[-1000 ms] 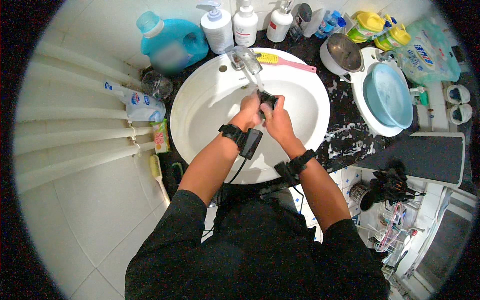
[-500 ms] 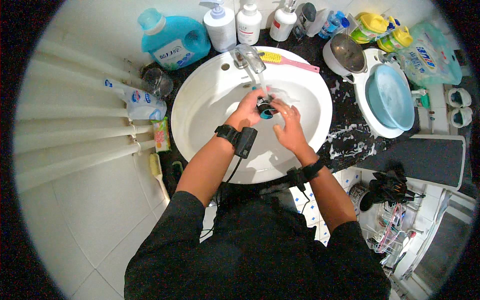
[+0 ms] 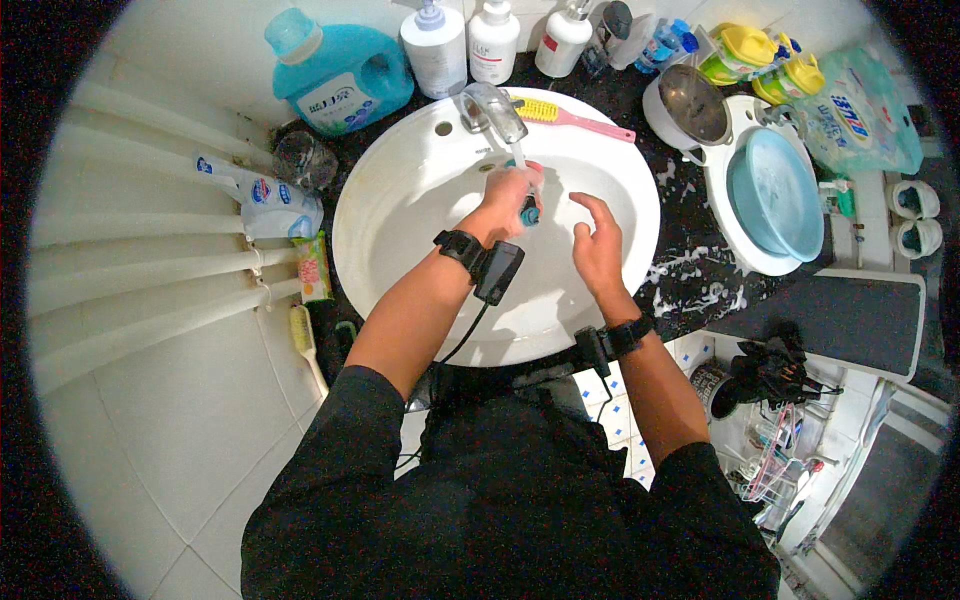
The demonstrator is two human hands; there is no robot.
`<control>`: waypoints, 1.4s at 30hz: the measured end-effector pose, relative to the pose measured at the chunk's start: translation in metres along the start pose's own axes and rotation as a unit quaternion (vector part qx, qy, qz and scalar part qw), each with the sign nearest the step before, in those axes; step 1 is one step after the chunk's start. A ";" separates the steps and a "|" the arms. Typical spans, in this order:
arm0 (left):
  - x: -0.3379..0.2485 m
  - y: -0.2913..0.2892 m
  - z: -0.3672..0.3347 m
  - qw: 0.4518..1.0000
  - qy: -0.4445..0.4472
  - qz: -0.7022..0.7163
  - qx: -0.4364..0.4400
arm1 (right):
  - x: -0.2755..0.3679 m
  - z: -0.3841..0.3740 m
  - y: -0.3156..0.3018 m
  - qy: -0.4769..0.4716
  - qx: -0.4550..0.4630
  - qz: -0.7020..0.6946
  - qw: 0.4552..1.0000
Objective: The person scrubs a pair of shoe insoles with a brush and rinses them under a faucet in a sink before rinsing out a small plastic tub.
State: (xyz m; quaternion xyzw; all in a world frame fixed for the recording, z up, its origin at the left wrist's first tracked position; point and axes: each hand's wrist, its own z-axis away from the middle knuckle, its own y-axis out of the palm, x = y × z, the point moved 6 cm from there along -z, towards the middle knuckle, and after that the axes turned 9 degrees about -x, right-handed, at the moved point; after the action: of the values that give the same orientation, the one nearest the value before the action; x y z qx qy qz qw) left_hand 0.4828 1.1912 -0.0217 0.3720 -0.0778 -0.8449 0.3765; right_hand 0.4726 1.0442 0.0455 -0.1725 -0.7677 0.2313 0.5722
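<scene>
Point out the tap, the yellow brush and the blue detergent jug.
tap (image 3: 492,108), head view, on its metal spout.
yellow brush (image 3: 540,110), head view, on its bristle head.
blue detergent jug (image 3: 345,75), head view, on its body.

Small teal item (image 3: 529,211) under tap, in sink.

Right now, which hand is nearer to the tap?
The left. The left hand holds a small teal object directly under the tap, in the water stream. The right hand is open, lower and to the right, over the basin.
</scene>
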 end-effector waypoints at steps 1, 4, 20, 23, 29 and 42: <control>-0.001 0.000 -0.002 1.000 0.003 0.011 0.001 | -0.003 -0.001 0.001 0.016 0.008 -0.013 1.000; -0.006 0.004 0.001 0.997 -0.002 0.050 0.062 | -0.006 -0.006 0.006 0.014 0.014 -0.034 0.999; -0.028 -0.006 0.004 0.972 0.142 -0.187 -0.024 | 0.016 -0.147 0.093 -0.003 0.213 0.012 0.977; -0.024 -0.013 0.008 0.976 0.138 -0.170 -0.017 | 0.029 -0.158 0.098 -0.044 0.193 -0.061 0.978; -0.022 -0.026 0.023 0.985 0.100 -0.140 0.007 | 0.021 -0.179 0.117 0.065 0.211 -0.130 0.967; -0.021 -0.020 0.048 0.977 0.169 -0.126 -0.006 | 0.034 0.006 0.089 0.332 0.249 -0.478 0.774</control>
State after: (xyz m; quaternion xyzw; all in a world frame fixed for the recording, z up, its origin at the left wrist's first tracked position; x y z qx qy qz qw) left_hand 0.4475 1.2124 0.0162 0.5139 0.0394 -0.8111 0.2765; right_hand 0.4568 1.1354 0.0223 0.2989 -0.4289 0.0398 0.8515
